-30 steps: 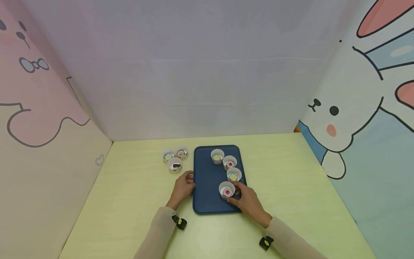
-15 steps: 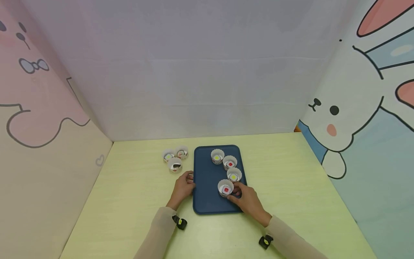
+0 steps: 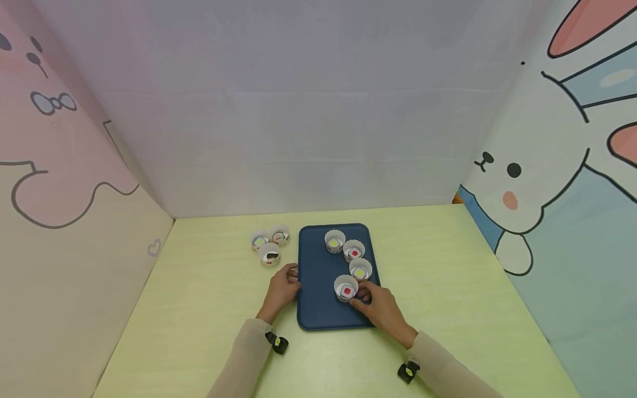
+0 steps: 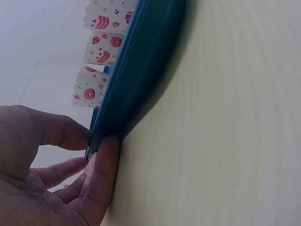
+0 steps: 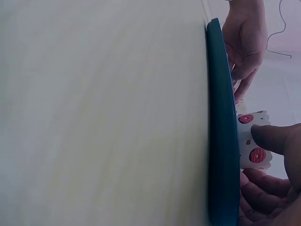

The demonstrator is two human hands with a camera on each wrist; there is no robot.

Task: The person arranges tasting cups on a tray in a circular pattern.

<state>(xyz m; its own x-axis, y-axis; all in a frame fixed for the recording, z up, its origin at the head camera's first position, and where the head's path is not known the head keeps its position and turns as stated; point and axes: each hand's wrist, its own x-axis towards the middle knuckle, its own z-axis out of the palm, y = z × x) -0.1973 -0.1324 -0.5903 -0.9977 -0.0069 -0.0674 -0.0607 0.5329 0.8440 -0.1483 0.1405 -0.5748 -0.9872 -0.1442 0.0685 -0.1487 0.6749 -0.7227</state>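
Observation:
My right hand point(image 3: 384, 310) pinches a white paper baking cup point(image 3: 345, 288) by its right side, thumb in front and fingers behind. The cup has a scalloped rim and a red-centred piece inside. It stands on the front part of a dark blue tray point(image 3: 314, 307). In the right wrist view the thumb presses on the printed wall of the cup point(image 5: 251, 141). My left hand point(image 3: 281, 288) grips the tray's left edge; the left wrist view has the thumb at the rim and a finger point(image 4: 104, 165) along the outer wall. Several more baking cups point(image 3: 354, 250) line the tray's right side.
Left of the tray, 3 more paper baking cups point(image 3: 270, 254) stand close together on the pale yellow table point(image 3: 448, 265). A plain wall point(image 3: 318, 138) closes off the back, and cartoon-printed panels point(image 3: 527, 193) rise at both sides.
My right hand has slid the held baking cup slightly left and away from me, on the tray. The left hand keeps its place at the tray's edge.

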